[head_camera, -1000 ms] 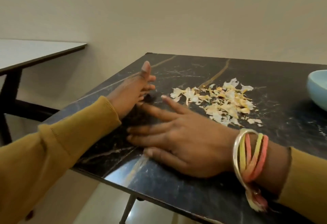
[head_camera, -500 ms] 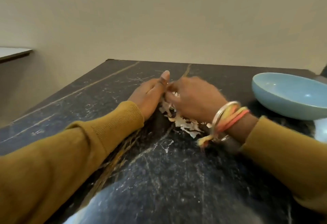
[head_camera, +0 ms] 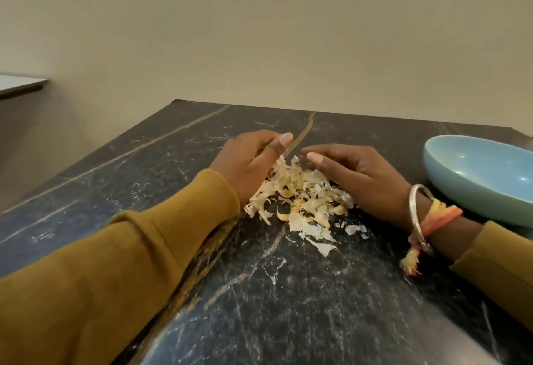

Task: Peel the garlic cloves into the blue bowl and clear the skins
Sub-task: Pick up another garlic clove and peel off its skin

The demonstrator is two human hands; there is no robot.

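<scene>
The garlic skins [head_camera: 300, 200] lie in a loose, papery heap of white and pale yellow flakes on the dark marbled table [head_camera: 288, 292], with a few scraps strewn at the near edge. The blue bowl [head_camera: 473, 171] stands upright to the right, apart from the heap.

Black marble-look tabletop [head_camera: 259, 292] w/ white & gold veins fills near area; plain beige wall [head_camera: 288, 33] behind; white table edge [head_camera: 20, 85] far left.

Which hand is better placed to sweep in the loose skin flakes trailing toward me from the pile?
Probably the right hand: the loose flakes lie near its heel, at the near right of the pile. The left hand cups the pile's left side, farther from them.
</scene>
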